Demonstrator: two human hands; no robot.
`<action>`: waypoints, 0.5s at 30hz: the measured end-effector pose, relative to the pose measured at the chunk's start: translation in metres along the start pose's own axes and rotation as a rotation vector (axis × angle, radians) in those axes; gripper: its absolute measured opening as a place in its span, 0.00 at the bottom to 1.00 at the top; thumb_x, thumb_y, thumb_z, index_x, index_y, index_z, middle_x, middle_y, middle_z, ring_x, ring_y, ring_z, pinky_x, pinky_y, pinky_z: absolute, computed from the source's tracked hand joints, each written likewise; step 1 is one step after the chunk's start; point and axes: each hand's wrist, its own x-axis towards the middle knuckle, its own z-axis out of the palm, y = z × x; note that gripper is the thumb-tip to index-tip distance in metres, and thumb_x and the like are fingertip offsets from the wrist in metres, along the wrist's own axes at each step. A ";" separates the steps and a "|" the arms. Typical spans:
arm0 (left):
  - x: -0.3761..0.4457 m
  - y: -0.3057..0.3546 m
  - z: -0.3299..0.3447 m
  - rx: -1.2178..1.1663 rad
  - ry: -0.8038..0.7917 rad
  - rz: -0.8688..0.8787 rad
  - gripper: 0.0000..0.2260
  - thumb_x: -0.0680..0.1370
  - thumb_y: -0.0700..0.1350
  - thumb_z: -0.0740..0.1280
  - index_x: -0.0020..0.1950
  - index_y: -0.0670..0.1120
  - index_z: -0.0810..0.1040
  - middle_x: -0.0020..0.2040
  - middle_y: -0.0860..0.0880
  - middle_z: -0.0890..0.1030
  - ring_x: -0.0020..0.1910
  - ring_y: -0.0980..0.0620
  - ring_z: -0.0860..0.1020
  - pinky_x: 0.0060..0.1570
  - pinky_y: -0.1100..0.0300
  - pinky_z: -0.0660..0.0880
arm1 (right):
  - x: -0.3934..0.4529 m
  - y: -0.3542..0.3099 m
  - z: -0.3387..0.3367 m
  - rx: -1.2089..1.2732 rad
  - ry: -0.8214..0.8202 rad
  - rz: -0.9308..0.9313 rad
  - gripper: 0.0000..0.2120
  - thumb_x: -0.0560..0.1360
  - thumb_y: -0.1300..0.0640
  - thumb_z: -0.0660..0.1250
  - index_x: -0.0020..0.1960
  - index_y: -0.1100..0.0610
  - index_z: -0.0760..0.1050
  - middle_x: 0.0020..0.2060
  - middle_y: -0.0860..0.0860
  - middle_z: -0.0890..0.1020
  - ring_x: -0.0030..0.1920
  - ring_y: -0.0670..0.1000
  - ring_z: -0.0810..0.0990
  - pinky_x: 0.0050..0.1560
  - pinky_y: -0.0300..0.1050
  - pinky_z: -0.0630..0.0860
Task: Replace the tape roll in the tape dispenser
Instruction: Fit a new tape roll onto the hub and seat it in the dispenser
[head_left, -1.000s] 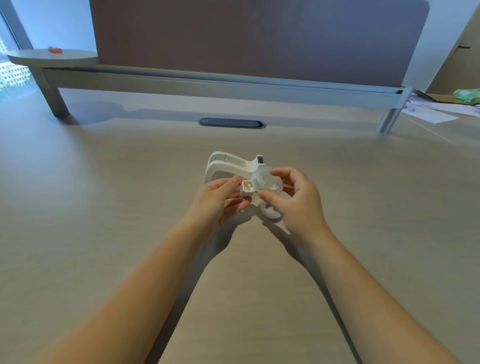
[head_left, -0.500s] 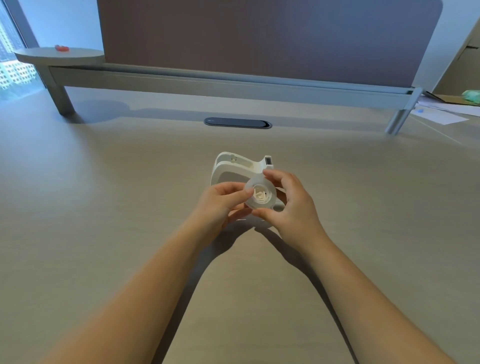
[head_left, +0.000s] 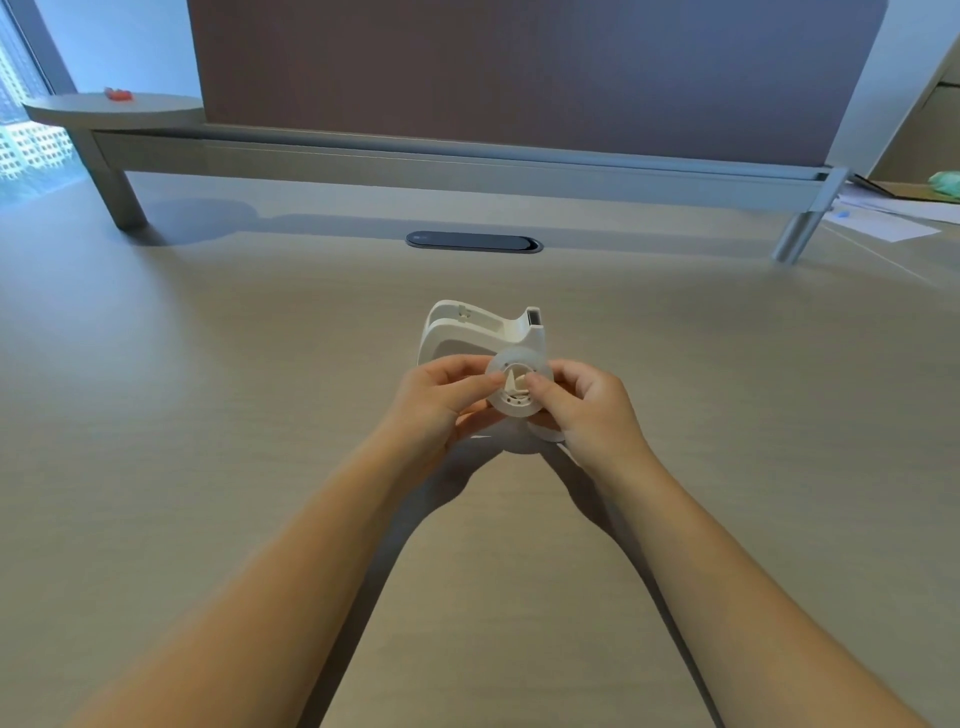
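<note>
A white tape dispenser (head_left: 470, 330) stands on the beige desk (head_left: 208, 415), its roll bay open at the top. Just in front of it, both hands hold a translucent tape roll (head_left: 511, 402) with a white hub in its core, its flat side facing me. My left hand (head_left: 441, 397) pinches the roll's left edge. My right hand (head_left: 587, 402) grips the right edge, thumb pressed on the hub. A second white ring (head_left: 545, 432) lies on the desk under my right hand, mostly hidden.
A dark oval cable grommet (head_left: 474, 242) sits in the desk behind the dispenser. A raised grey shelf rail (head_left: 467, 166) with a brown partition runs along the back. Papers (head_left: 883, 218) lie at the far right. A small red item (head_left: 118, 94) rests on a round shelf, far left.
The small white hub held apart in my left hand a second ago now sits inside the roll. Both hands have closed in on the roll, turning its flat side toward me.
</note>
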 end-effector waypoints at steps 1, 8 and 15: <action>0.000 0.000 0.000 0.005 -0.006 0.003 0.06 0.73 0.39 0.63 0.44 0.44 0.79 0.39 0.48 0.81 0.36 0.57 0.82 0.36 0.69 0.78 | 0.000 -0.001 0.000 0.005 -0.001 -0.008 0.03 0.73 0.55 0.63 0.41 0.50 0.75 0.37 0.45 0.78 0.41 0.46 0.78 0.36 0.32 0.76; 0.000 0.003 0.001 0.034 0.002 0.007 0.05 0.73 0.40 0.63 0.42 0.46 0.79 0.30 0.55 0.84 0.34 0.58 0.82 0.34 0.68 0.79 | 0.002 -0.003 0.001 0.105 0.046 0.044 0.05 0.70 0.57 0.67 0.35 0.52 0.74 0.34 0.50 0.79 0.39 0.49 0.79 0.41 0.42 0.77; -0.001 0.004 0.005 0.084 0.043 0.039 0.05 0.72 0.40 0.64 0.38 0.46 0.79 0.27 0.55 0.83 0.31 0.57 0.82 0.30 0.69 0.77 | 0.003 -0.005 -0.001 0.191 0.032 0.102 0.05 0.68 0.61 0.69 0.38 0.53 0.73 0.35 0.49 0.79 0.37 0.46 0.79 0.35 0.35 0.77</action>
